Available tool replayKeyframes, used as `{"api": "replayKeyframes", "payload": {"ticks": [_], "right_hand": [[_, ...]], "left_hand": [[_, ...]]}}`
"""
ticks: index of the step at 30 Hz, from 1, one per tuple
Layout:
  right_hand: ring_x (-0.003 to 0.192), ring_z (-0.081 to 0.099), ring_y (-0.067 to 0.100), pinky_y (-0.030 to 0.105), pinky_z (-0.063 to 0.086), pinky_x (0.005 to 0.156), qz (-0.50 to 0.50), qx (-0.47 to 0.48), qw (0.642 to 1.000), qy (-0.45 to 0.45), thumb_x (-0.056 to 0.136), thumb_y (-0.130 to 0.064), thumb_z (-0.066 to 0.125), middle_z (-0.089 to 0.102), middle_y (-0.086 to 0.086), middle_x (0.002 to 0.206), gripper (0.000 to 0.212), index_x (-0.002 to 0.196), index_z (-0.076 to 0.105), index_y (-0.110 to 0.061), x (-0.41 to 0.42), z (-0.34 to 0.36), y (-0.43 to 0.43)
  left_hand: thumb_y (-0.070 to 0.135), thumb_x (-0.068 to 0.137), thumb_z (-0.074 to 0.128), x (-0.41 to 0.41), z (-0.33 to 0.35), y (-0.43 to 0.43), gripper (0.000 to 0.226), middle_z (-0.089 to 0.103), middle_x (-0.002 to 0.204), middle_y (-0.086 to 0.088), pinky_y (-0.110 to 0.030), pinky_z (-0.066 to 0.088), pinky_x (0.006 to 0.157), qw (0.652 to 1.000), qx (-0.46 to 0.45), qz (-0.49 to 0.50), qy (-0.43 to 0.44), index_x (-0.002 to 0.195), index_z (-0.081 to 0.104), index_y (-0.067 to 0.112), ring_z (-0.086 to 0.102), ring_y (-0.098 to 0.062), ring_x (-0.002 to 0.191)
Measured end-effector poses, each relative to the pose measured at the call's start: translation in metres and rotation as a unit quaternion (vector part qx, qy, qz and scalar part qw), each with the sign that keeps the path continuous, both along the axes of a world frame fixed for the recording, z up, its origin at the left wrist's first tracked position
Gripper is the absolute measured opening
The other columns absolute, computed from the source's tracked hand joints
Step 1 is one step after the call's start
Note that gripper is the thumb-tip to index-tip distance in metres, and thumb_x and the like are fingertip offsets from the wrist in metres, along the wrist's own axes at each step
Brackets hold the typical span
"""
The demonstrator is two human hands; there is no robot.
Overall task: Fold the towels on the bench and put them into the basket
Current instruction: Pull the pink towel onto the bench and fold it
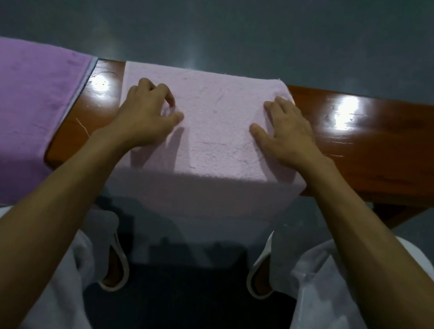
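Person, seen from the head down.
- Left arm [48, 209] and right arm [367, 243]: bare from wrist to frame edge, lean, sinew lines showing along both.
- Left grip [144, 114] and right grip [287, 138]: bare.
- Trousers [327, 321]: white, loose, thin cloth, reading bluish in the shade. Heavy creases and folds on both legs; the wide hems bunch at the ankles.
- Left slipper [125, 273] and right slipper [250, 280]: open type, each with a pale, rounded, thick rim around a dark inside. Part of a bare foot shows in each. Soles and any markings are too dim to make out.
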State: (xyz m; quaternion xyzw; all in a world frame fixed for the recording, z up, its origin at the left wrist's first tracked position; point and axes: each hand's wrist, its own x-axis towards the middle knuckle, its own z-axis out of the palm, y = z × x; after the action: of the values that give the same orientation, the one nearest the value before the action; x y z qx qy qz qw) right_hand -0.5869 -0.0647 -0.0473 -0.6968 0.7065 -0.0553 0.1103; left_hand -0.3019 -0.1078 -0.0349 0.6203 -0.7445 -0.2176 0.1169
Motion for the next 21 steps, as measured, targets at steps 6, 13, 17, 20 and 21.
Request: {"api": "replayKeyframes", "payload": {"ticks": [6,13,17,20,21], "right_hand": [[0.154,0.023,0.027,0.048,0.024,0.125,-0.050,-0.016,0.988,-0.147,0.105,-0.051,0.046,0.024,0.007,0.168,0.069,0.161,0.025,-0.015,-0.007,0.005,0.004],[0.102,0.059,0.027,0.041,0.055,0.084,-0.210,-0.075,0.974,-0.034,0.090,-0.044,0.072,0.062,0.008,0.115,0.039,0.112,0.061,-0.015,-0.021,0.002,0.009],[0.079,0.064,0.022,0.033,0.050,0.067,-0.219,-0.009,0.974,-0.047,0.096,-0.037,0.066,0.068,0.005,0.093,0.024,0.097,0.066,-0.013,-0.025,0.006,0.010],[0.078,0.061,0.021,0.033,0.048,0.069,-0.190,-0.004,0.981,-0.029,0.103,-0.033,0.058,0.065,0.005,0.093,0.020,0.097,0.062,-0.015,-0.018,0.009,0.012],[0.081,0.061,0.021,0.034,0.050,0.071,-0.181,-0.010,0.983,-0.029,0.104,-0.033,0.056,0.063,0.003,0.094,0.018,0.099,0.060,-0.016,-0.015,0.010,0.012]], "left_hand": [[0.041,0.099,0.065,0.019,0.008,-0.001,0.041,0.043,0.149,-0.009,-0.049,0.054,0.101,0.998,-0.004,0.054,0.020,0.135,0.056,0.022,0.059,-0.030,0.121],[0.043,0.082,0.075,0.055,0.004,0.000,0.049,0.061,0.123,-0.017,-0.049,0.058,0.081,0.981,0.017,0.181,-0.062,0.116,0.059,0.012,0.064,-0.036,0.099],[0.033,0.091,0.072,0.057,0.004,0.008,0.026,0.067,0.090,-0.012,-0.037,0.052,0.063,0.985,0.024,0.159,-0.060,0.092,0.067,0.007,0.062,-0.027,0.076],[0.026,0.094,0.068,0.054,0.003,0.014,0.018,0.069,0.085,-0.011,-0.046,0.059,0.077,0.990,0.014,0.137,-0.035,0.085,0.071,0.010,0.064,-0.030,0.078],[0.024,0.095,0.067,0.054,0.003,0.016,0.015,0.068,0.086,-0.010,-0.047,0.059,0.079,0.991,0.000,0.131,-0.032,0.087,0.071,0.012,0.064,-0.029,0.080]]}}
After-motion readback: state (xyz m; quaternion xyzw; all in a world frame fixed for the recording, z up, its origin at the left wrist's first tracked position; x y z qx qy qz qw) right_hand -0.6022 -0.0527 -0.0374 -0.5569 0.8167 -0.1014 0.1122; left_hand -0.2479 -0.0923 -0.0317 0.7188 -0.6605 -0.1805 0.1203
